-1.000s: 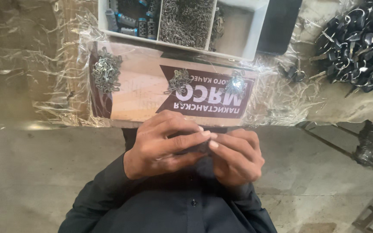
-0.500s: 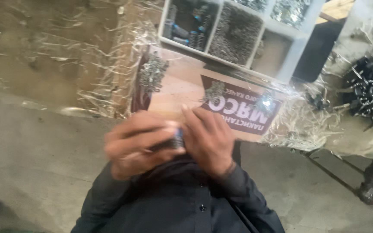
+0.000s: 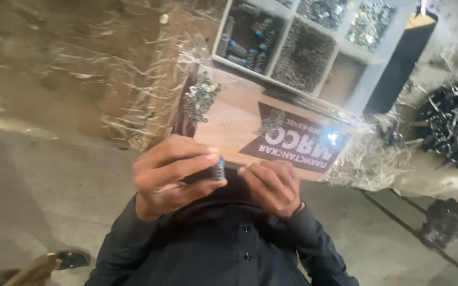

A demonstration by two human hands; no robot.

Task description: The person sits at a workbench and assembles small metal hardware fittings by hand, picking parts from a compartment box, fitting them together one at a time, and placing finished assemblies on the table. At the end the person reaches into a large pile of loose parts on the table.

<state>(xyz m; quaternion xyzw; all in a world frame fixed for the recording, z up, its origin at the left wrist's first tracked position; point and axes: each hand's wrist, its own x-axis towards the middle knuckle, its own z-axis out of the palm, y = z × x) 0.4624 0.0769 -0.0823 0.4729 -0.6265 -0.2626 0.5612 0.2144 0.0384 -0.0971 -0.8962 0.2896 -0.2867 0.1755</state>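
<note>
My left hand [image 3: 170,175] is shut on a small dark cylindrical part [image 3: 216,170] with a metal spring-like end and a bit of blue at its tip. It holds the part in front of my dark buttoned shirt [image 3: 239,249]. My right hand [image 3: 271,185] is just to the right of the part. Its fingers are curled in, and the fingertips sit close to the part without clearly gripping it. Whether something small lies inside the curled fingers is hidden.
Beyond the hands, a printed brown cardboard sheet [image 3: 239,119] lies on a plastic-wrapped bench and carries small heaps of metal pieces [image 3: 200,98]. A white compartment tray [image 3: 367,79] of small parts stands behind it. A heap of black metal parts [image 3: 457,127] is at right, and a sandalled foot [image 3: 70,259] at lower left.
The hands were pressed together around the part. Now the right hand has drawn slightly off it. The view has swung and tilted, so the tray and cardboard sit further right.
</note>
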